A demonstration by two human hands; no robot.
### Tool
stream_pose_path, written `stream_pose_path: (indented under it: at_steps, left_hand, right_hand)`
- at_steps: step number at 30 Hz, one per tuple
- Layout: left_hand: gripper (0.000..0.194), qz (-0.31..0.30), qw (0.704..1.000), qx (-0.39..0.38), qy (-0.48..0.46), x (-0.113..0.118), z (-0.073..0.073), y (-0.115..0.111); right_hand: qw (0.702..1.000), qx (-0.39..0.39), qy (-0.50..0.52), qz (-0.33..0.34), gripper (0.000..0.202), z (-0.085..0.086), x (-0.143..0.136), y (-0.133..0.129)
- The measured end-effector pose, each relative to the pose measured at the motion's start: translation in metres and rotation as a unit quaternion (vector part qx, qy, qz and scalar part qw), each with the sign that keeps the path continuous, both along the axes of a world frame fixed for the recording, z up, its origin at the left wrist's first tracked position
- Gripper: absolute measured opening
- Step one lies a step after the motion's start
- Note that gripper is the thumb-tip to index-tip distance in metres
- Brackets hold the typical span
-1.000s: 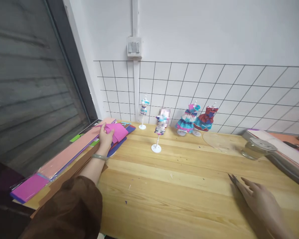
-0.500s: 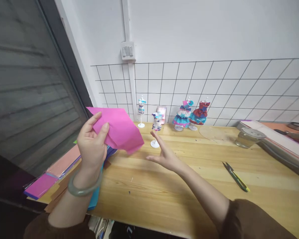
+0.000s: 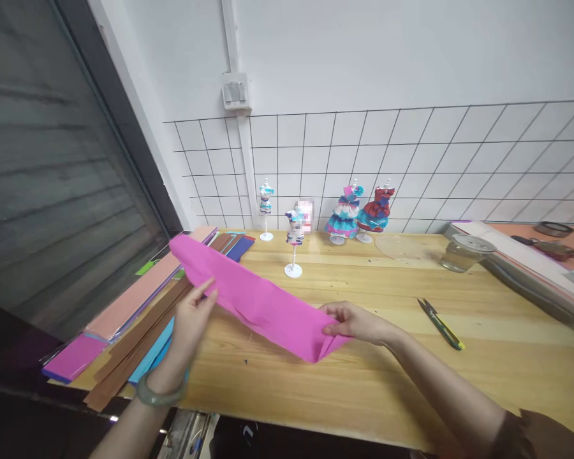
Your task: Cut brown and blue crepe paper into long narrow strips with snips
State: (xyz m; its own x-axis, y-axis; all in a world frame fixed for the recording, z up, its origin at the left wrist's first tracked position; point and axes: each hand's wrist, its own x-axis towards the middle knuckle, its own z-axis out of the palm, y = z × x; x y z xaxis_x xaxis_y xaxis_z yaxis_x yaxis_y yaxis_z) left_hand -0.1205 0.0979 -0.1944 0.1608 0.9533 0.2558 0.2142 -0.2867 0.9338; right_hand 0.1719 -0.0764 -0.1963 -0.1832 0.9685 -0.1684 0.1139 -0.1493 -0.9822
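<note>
- The left hand is closed in a pinch, thumb and fingers gripping the lower edge of the pink paper.
- The right hand pinches the paper's right end, where a corner folds under.
- The pink paper slants between them above the bench, its left end over the papers along the bench's left edge.
- Brown strips and blue paper lie beside the left forearm, reaching the front left corner.
- Bare wood runs from the pink paper to the front edge, and rightward to the snips.
- A small dress stand rises just behind the paper; two fuller dresses stand along the back edge.
- A cup sits towards the back right corner.
</note>
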Motion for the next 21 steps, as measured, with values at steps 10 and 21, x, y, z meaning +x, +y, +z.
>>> stream_pose_path:
  at_steps: [10, 21]
  left_hand:
    - [0.054, -0.217, 0.91, -0.047, 0.35, 0.036, -0.027, -0.043]
    - [0.032, -0.29, 0.852, 0.229, 0.372, 0.041, -0.025, -0.079]
  right_hand:
    - [0.944, -0.01, -0.199, -0.262, 0.026, -0.05, 0.085, -0.038]
    - [0.783, 0.193, -0.544, -0.233, 0.035, -0.059, 0.055, -0.046]
